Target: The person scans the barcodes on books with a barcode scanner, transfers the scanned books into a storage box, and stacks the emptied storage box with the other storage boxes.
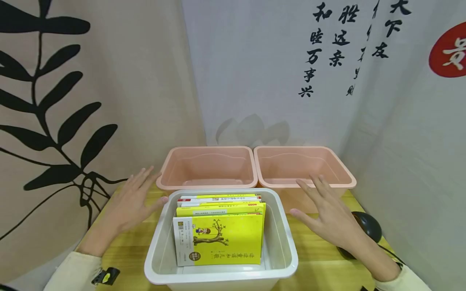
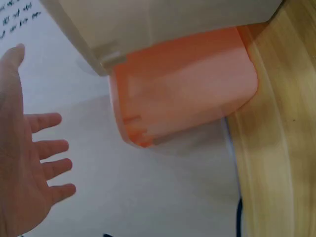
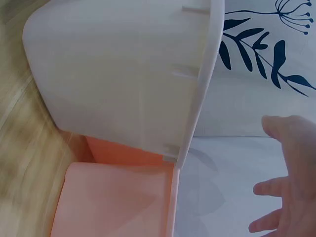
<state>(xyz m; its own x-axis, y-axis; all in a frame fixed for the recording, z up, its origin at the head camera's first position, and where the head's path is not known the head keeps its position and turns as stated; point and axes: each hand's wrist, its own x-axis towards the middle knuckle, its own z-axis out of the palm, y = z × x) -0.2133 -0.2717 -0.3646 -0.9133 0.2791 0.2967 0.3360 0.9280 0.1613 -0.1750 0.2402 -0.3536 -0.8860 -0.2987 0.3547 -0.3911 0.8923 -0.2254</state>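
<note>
A white bin (image 1: 218, 277) stands at the front of the table, with several books (image 1: 218, 238) upright inside it, mostly yellow-covered. The front book shows a tree and a swing. Behind it, side by side, are a left pink bin (image 1: 207, 184) and a right pink bin (image 1: 306, 184), with no objects visible in either. My left hand (image 1: 132, 202) is spread at the white bin's left, near the left pink bin, holding nothing. On the other side my right hand (image 1: 329, 210) is spread in front of the right pink bin, also holding nothing. Both wrist views show straight, parted fingers.
A black computer mouse (image 1: 367, 226) with a cable lies on the wooden table (image 1: 313, 266), partly behind my right forearm. Cloth hangings with a black plant print (image 1: 54, 117) and written characters (image 1: 313, 48) surround the table at the back and sides.
</note>
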